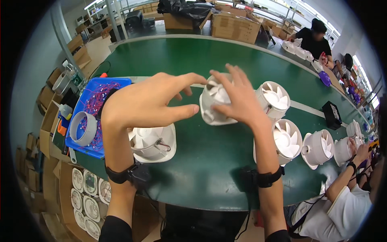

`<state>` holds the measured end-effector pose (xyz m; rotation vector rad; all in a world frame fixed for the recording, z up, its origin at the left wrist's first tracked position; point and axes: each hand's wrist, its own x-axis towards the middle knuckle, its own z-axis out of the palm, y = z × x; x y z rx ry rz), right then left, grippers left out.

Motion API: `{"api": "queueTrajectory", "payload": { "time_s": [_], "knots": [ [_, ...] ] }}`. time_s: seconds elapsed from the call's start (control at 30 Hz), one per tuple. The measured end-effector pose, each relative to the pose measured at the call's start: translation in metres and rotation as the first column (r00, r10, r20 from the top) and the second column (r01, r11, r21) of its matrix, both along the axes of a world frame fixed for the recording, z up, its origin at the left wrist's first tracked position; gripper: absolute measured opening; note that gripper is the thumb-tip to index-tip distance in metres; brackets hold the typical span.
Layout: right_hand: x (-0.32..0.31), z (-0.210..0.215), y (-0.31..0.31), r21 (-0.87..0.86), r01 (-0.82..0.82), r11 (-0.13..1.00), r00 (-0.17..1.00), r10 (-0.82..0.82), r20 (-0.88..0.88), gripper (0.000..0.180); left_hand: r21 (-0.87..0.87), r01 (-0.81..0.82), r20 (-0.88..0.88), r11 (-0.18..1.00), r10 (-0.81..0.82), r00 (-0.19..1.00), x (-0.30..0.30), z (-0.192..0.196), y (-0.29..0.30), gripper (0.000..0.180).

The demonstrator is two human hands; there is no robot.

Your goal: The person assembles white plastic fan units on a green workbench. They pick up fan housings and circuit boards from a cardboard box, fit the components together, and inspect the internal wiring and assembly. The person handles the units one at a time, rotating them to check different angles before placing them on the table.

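My right hand [241,97] is around the right side of a white round fan [215,94] with a square flange, the thumb across its front and the spread fingers over its top. To the left, my left hand [155,99] is open, its index fingertip close to the fan's rim and its thumb stretched toward the housing. Whether that fingertip touches the rim, I cannot tell. Below my left hand, another white fan [151,143] sits on the green table, partly hidden by my wrist.
Several white fans [287,141] stand along the right. At left, a blue tray [98,152] holds red wires and a white ring [83,129]. A carton below contains white parts [92,207]. A black box [332,115] lies farther right. Two other people work nearby.
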<state>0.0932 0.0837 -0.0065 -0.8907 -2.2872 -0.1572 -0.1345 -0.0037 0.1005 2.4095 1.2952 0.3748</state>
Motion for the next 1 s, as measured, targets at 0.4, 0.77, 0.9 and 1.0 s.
{"api": "queueTrajectory", "payload": {
  "time_s": [0.4,0.77,0.9,1.0],
  "knots": [
    [-0.083,0.016,-0.094,-0.199,-0.502,0.842,0.853,0.520,0.046,0.030,0.187,-0.059,0.070,0.981,0.047,0.996,-0.041,0.003,-0.003,0.051],
    [-0.074,0.023,-0.065,-0.481,-0.593,0.646,0.803,0.516,-0.298,0.016,0.179,-0.125,0.102,0.976,0.108,0.989,-0.051,0.011,-0.014,0.049],
    [-0.075,0.030,-0.074,-0.515,-0.672,0.532,0.734,0.571,-0.368,0.023,0.176,-0.189,0.112,0.966,0.171,0.979,-0.063,0.008,-0.015,0.050],
    [-0.089,0.017,-0.084,-0.439,-0.630,0.641,0.738,0.670,-0.079,0.026,0.160,-0.127,0.084,0.979,0.114,0.990,-0.059,0.006,-0.014,0.050]
  ]
}}
